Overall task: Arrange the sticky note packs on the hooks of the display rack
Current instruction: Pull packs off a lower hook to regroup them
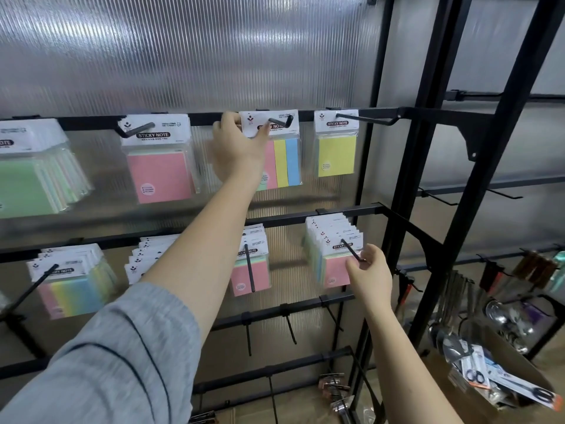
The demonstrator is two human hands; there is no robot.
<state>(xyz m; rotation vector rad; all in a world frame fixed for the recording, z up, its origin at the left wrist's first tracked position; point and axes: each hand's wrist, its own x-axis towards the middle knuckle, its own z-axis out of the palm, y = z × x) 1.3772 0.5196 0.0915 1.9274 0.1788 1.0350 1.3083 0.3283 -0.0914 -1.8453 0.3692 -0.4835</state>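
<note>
We note the left hand pinching the striped pack's header, seating it on the upper hook. The right hand grips the lower stack, apparently to draw one off.

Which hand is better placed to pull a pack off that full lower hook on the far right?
The right hand. It already pinches the front pack at the tip of that lower hook. The left hand is up on the top rail, holding the striped pack.
</note>
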